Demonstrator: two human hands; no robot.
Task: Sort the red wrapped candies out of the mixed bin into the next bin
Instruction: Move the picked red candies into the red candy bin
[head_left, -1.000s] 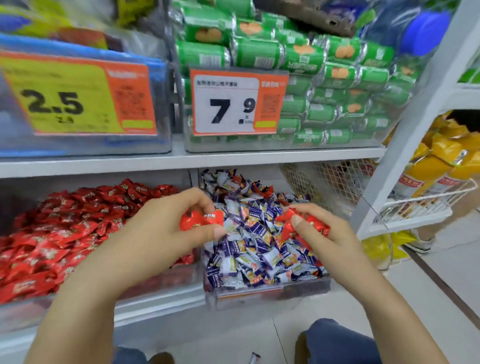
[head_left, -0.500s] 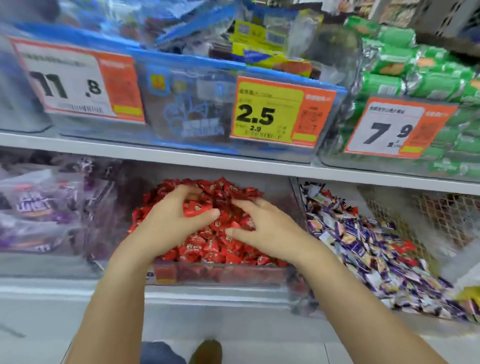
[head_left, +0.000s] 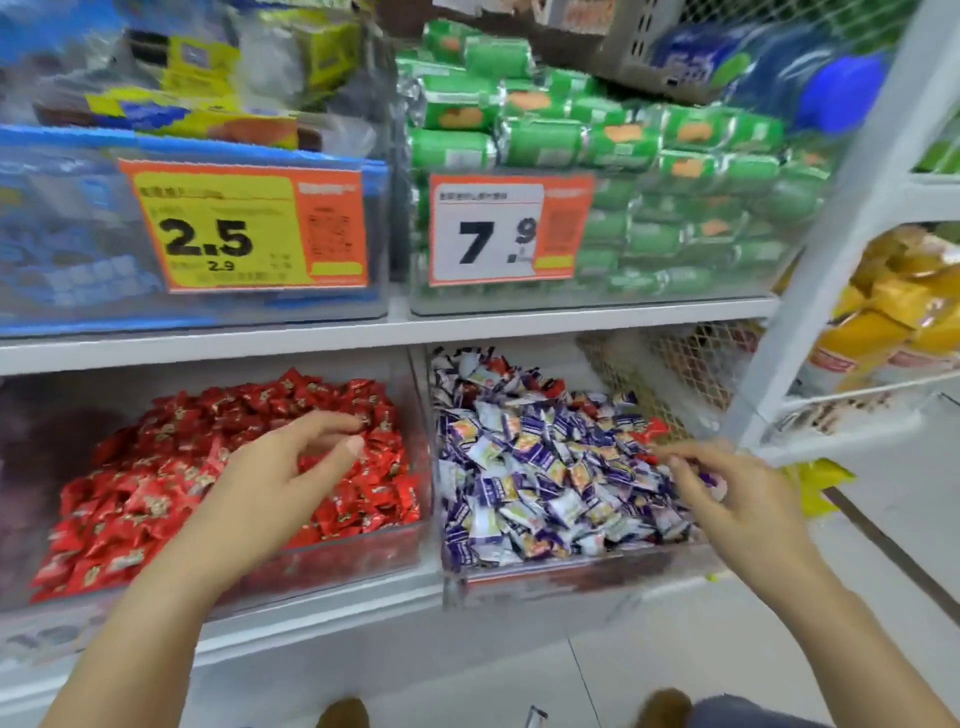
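Hands empty, grips loose: left hand (head_left: 270, 483) over red bin (head_left: 332, 558), right hand (head_left: 737, 499) over mixed bin's (head_left: 571, 571) right edge, seeking red candies (head_left: 655, 427).

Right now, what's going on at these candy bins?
A person is sorting candy on a shop shelf. The left hand is over the bin of red wrapped candies, fingers relaxed and holding nothing visible. The right hand reaches into the mixed bin of purple-and-white candies, fingers loosely spread near its right edge; the frame is too blurred to tell whether they grip anything. A few red candies still lie among the mixed ones, so the sorting is not finished.
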